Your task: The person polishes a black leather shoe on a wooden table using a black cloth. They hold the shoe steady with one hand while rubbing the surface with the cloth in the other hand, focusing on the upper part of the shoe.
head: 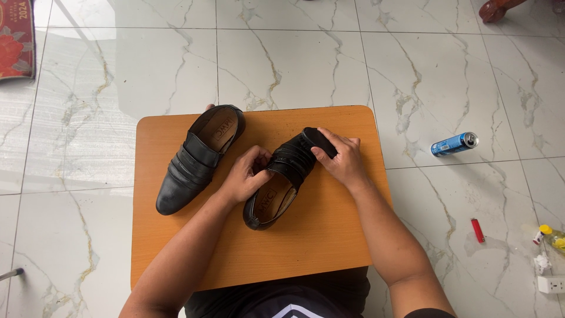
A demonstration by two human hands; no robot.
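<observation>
**Head view: our hands on a black shoe**

Head view shows our left hand (pixel 246 175) gripping the black shoe (pixel 281 182) on the small wooden table (pixel 329 235). Our right hand (pixel 344 159) curls around its toe. Further off lies the other black shoe (pixel 197 159). Beyond, a blue can (pixel 454 143) rests on the floor.

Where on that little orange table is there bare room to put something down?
The table is bare along its near edge, below the right shoe, and at its near left corner under the left shoe. The middle is crowded by both hands.
</observation>
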